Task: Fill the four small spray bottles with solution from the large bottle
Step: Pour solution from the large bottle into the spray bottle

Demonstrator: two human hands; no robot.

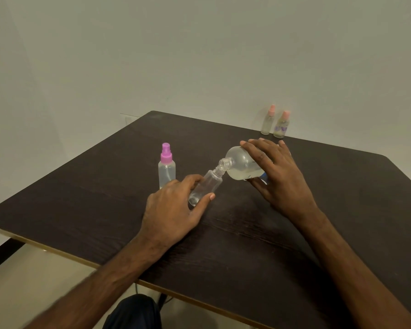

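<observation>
Clear small bottle (205, 187), uncapped, tilted, gripped by L hand (176, 210) mid-frame; R hand (278, 176) grips big bottle (241, 166), necks touching.

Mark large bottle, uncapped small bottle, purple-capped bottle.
large bottle (241, 165): head view, clear shoulder near the neck.
uncapped small bottle (207, 185): head view, middle of its body.
purple-capped bottle (166, 172): head view, clear body below the cap.

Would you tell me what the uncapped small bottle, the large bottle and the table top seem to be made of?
The uncapped small bottle looks like clear glossy plastic, fully see-through. The large bottle seems translucent, slightly frosted plastic: liquid shows cloudily inside. The table top looks like dark matte wood-grain laminate or veneer, pale at its edge.
</observation>
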